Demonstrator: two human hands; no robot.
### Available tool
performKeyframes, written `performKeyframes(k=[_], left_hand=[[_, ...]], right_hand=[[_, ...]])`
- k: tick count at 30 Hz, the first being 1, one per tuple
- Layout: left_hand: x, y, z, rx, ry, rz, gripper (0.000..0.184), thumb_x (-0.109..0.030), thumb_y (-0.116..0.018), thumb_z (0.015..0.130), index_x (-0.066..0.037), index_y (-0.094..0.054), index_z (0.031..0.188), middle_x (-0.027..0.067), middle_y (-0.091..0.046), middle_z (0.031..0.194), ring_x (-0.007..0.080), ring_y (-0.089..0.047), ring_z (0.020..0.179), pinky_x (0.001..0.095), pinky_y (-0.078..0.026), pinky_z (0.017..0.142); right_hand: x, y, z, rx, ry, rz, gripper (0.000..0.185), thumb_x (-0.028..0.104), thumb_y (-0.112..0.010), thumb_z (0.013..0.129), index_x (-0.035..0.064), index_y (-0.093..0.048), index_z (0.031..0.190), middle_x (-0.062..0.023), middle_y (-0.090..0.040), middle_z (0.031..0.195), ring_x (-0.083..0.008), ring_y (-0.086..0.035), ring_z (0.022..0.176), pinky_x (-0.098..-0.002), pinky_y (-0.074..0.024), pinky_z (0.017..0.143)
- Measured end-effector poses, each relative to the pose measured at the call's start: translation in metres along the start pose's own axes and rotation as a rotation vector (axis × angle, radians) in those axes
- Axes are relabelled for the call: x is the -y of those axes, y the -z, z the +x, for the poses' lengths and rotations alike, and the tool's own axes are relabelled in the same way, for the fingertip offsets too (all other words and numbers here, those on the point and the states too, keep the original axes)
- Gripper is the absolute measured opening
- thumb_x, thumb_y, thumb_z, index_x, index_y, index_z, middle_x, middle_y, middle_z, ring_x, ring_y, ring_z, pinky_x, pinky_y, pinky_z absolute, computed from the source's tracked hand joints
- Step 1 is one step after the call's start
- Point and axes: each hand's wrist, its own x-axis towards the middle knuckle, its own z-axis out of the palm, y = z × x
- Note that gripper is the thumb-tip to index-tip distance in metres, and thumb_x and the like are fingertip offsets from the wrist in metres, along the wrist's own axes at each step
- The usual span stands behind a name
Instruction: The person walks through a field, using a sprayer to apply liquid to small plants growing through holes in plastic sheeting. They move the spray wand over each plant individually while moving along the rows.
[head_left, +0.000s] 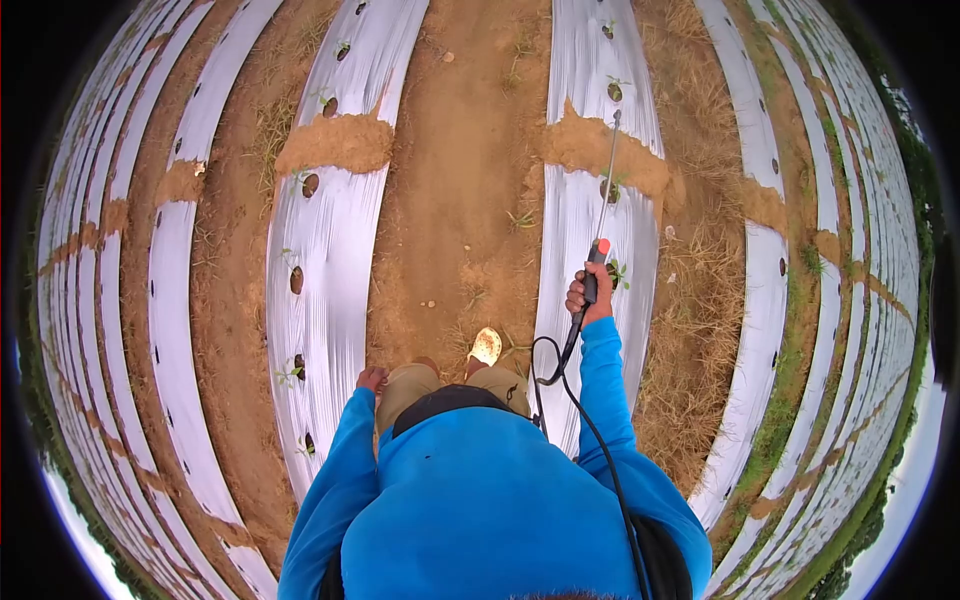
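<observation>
My right hand (590, 291) is wrapped around the black handle of a spray wand (609, 190). The wand has an orange-red part ahead of the grip and a thin metal lance pointing forward. Its tip is just short of a young plant (614, 90) growing from a hole in the right-hand plastic-covered bed (577, 215). A second seedling (617, 274) stands beside the handle, and a planting hole lies under the lance. From the handle a black hose (597, 435) loops back over my right arm. Low beside my thigh hangs my left hand (372, 379), its fingers curled, with nothing visible in them.
Bare soil (455, 190) forms the path between the two nearest beds. The left bed (330, 230) has several holes with seedlings. Soil mounds (338, 143) cross the plastic. Dry grass (697, 330) covers the strip at right, and more plastic-covered rows run along both sides.
</observation>
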Motion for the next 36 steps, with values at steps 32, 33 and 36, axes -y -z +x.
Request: performKeyframes(k=[32,33,36], left_hand=[[-0.872,0.036,0.462,0.102,-0.006,-0.202,0.016,-0.028,-0.052,0.081,-0.014,-0.058,0.083,0.0009,-0.057,0.070,0.0143,-0.053,0.053,0.0322,-0.042,0.047],[-0.879,0.032,0.471,0.058,0.003,-0.178,0.016,-0.027,-0.052,0.080,-0.013,-0.058,0.084,0.0017,-0.057,0.070,0.0152,-0.053,0.053,0.0330,-0.042,0.047],[-0.965,0.005,0.494,0.006,0.040,-0.172,0.017,-0.027,-0.053,0.080,-0.011,-0.058,0.084,0.0041,-0.056,0.070,0.0172,-0.053,0.053,0.0336,-0.041,0.046]], right_hand=[[0.410,-0.401,0.581,-0.091,0.064,0.061,0.028,0.038,-0.058,0.080,0.0117,-0.051,0.071,0.0010,-0.043,0.051,-0.0117,-0.040,0.036,-0.0259,-0.0346,0.033],[0.421,-0.418,0.603,-0.142,0.058,0.062,0.029,0.038,-0.058,0.079,0.0116,-0.051,0.071,0.0011,-0.042,0.051,-0.0115,-0.040,0.036,-0.0262,-0.0338,0.033],[0.508,-0.470,0.687,-0.139,0.075,0.013,0.029,0.038,-0.059,0.077,0.0115,-0.051,0.070,0.0015,-0.042,0.049,-0.0111,-0.039,0.036,-0.0265,-0.0326,0.033]])
